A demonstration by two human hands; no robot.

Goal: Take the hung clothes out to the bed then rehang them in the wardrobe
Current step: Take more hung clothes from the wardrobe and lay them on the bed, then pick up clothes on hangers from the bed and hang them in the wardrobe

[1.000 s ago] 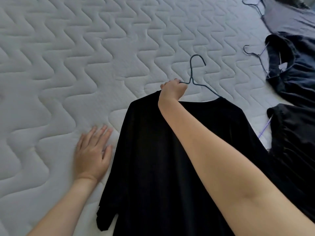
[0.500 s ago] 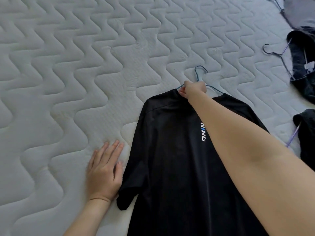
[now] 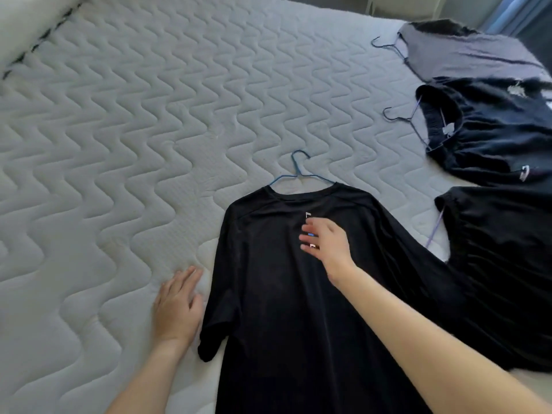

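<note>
Four garments lie on the quilted bed [image 3: 149,130] in my head view. Nearest me, the black T-shirt [image 3: 283,294] lies flat on its blue hanger [image 3: 298,171], whose hook points toward the far side. My right hand [image 3: 327,245] hovers over the shirt's chest print, fingers loosely spread, gripping nothing. My left hand [image 3: 177,306] rests flat, palm down, on the mattress just left of the shirt's sleeve. At right lie a grey garment [image 3: 466,55] and two dark garments [image 3: 493,135], [image 3: 501,264].
</note>
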